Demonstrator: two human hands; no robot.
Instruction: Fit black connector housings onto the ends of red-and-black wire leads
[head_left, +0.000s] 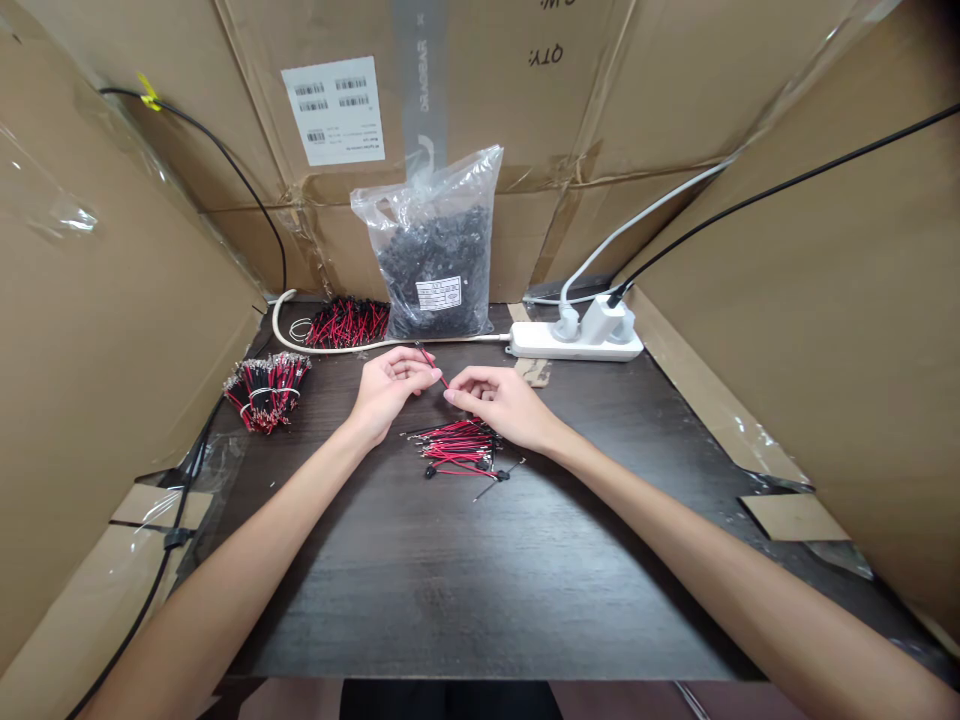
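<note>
A short red and black wire (433, 366) spans the gap between my two hands above the dark table. My left hand (391, 385) pinches its upper left end, where a small black part shows. The lower right end sits between the thumb and fingers of my right hand (501, 398). Just below my hands lies a loose pile of red and black wires (457, 442) with bare silvery ends. Some wires at the pile's near edge carry small black pieces. What my fingertips cover at the wire's ends is hidden.
A tied bundle of red and black wires (268, 390) lies left, with another wire heap (349, 323) behind it. A clear bag of black parts (435, 262) stands at the back beside a white power strip (576, 340). Cardboard walls (795, 260) enclose the table (480, 590).
</note>
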